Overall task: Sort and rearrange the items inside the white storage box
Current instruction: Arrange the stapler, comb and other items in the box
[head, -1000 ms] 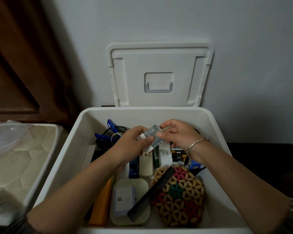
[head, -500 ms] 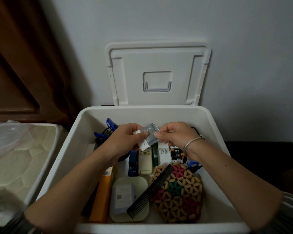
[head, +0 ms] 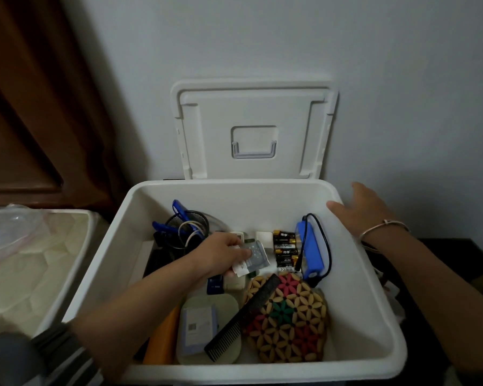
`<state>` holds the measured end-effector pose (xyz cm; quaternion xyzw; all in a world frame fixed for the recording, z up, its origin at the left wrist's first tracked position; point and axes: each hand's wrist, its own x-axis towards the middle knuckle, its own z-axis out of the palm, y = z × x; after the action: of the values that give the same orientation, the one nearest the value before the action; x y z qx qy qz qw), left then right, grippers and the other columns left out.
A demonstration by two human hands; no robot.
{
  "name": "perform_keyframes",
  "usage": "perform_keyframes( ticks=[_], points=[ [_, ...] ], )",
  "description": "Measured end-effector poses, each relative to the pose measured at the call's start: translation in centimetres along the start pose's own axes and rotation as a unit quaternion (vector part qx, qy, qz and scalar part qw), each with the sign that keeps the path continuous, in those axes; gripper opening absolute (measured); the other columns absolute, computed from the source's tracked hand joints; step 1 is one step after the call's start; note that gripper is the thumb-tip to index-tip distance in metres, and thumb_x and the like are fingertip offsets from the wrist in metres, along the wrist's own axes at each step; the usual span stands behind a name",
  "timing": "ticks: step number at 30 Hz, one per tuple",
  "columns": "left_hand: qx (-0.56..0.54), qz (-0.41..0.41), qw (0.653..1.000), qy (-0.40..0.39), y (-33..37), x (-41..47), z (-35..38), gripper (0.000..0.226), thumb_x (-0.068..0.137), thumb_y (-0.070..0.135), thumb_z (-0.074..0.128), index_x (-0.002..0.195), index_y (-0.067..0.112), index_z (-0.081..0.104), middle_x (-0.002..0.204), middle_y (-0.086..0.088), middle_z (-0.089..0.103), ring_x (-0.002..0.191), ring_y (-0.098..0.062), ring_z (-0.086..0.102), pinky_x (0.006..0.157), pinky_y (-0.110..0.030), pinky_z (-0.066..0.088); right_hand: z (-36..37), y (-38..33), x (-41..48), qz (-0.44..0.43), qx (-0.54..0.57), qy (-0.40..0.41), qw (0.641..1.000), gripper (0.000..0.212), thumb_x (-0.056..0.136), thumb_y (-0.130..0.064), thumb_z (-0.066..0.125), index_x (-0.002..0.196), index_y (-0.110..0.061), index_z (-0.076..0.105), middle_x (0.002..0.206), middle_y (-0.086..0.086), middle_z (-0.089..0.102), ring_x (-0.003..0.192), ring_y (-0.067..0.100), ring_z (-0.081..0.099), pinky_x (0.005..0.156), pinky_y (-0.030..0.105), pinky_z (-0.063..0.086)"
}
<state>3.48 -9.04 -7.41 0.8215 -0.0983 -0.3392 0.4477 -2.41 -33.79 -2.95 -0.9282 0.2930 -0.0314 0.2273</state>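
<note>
Now the left hand (head: 221, 253) pinches a small silver pill strip (head: 255, 256) low in the middle of the white storage box (head: 357, 277). Its long side points to the upper right, toward the batteries (head: 284, 250) just beside it. The right hand (head: 365, 207) rests spread and empty on the upper right rim, farther off.

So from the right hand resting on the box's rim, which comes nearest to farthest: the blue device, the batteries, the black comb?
From the right hand:
1. Blue device, by the right wall.
2. Batteries, just left of it.
3. Black comb, toward the front.
</note>
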Motion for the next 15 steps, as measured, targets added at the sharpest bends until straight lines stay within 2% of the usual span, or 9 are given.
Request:
perform_keyframes(
  ticks=[3,6,8,11,15],
  points=[
    [0.038,-0.012,0.999,0.008,0.2,0.8,0.7,0.015,0.094,0.017,0.059,0.102,0.005,0.064,0.076,-0.005,0.062,0.051,-0.009,0.054,0.044,-0.015,0.046,0.6,-0.1,0.2,0.002,0.042,-0.043,0.998,0.045,0.097,-0.034,0.044,0.129,-0.001,0.042,0.125,0.021,0.053,0.099,0.030,0.051,0.078,0.034,0.038],
    [0.088,0.002,0.996,0.020,0.8,1.4,0.9,0.015,0.094,0.018,0.059,0.104,0.007,0.063,0.078,-0.004,0.060,0.058,-0.010,0.055,0.042,-0.013,0.043,1.5,-0.3,0.4,-0.009,0.045,-0.048,0.998,0.038,0.099,-0.027,0.039,0.125,0.000,0.042,0.117,0.023,0.056,0.098,0.035,0.053,0.073,0.031,0.034],
    [0.135,0.028,0.990,0.021,1.2,1.4,0.3,0.015,0.094,0.021,0.059,0.101,0.009,0.063,0.076,-0.002,0.059,0.059,-0.011,0.055,0.046,-0.015,0.045,1.8,-0.2,0.6,-0.014,0.036,-0.036,0.999,0.035,0.100,-0.026,0.039,0.122,0.002,0.042,0.112,0.024,0.057,0.094,0.036,0.054,0.071,0.031,0.034],
    [0.184,0.051,0.982,-0.003,1.4,-0.2,-1.8,0.017,0.093,0.026,0.060,0.091,0.011,0.066,0.075,-0.004,0.063,0.058,-0.009,0.057,0.052,-0.019,0.047,2.2,0.2,0.8,-0.033,0.021,-0.009,0.999,0.031,0.100,-0.024,0.038,0.115,0.002,0.043,0.103,0.023,0.058,0.078,0.026,0.047,0.066,0.031,0.034],
    [0.275,-0.004,0.961,-0.025,-0.6,-3.7,-5.6,0.013,0.090,0.032,0.063,0.086,0.022,0.071,0.079,0.001,0.069,0.064,-0.008,0.062,0.056,-0.016,0.050,2.7,0.8,1.1,-0.051,0.008,0.020,0.998,0.025,0.099,-0.023,0.039,0.108,0.001,0.044,0.084,0.014,0.055,0.063,0.018,0.044,0.055,0.029,0.032]
  ],
)
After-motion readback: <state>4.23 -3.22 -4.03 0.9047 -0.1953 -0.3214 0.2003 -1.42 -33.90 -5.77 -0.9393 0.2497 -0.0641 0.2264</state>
